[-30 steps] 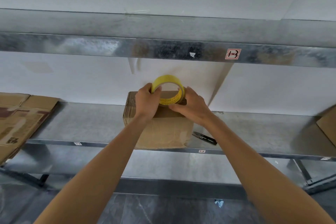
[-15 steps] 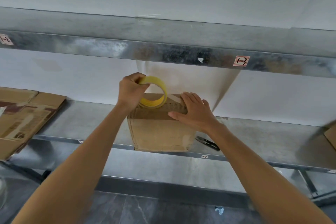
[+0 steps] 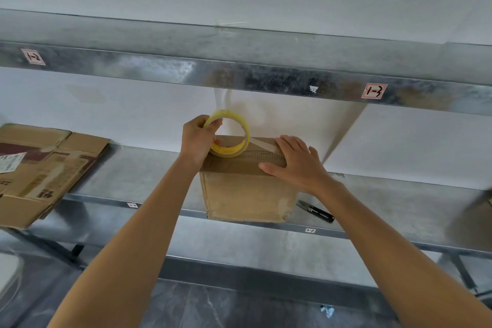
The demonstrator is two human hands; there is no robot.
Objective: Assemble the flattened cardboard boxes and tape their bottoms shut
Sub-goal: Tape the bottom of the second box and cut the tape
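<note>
Flat boxes (image 3: 40,168) wait at the far left of the shelf (image 3: 133,181), under the 1-2 tag (image 3: 34,56) on the beam above. The left hand (image 3: 198,138) has its grip closed round the roll (image 3: 230,133) and has drawn it leftward over the box (image 3: 247,189) standing mid-shelf, so a strip now spans the upturned flaps; sealing looks under way. The right hand (image 3: 295,165), off the roll now, lies open and flat, pinning the tape end. Snips (image 3: 315,211) lie just beside the box. Farther right hangs the 1-3 tag (image 3: 374,91).
</note>
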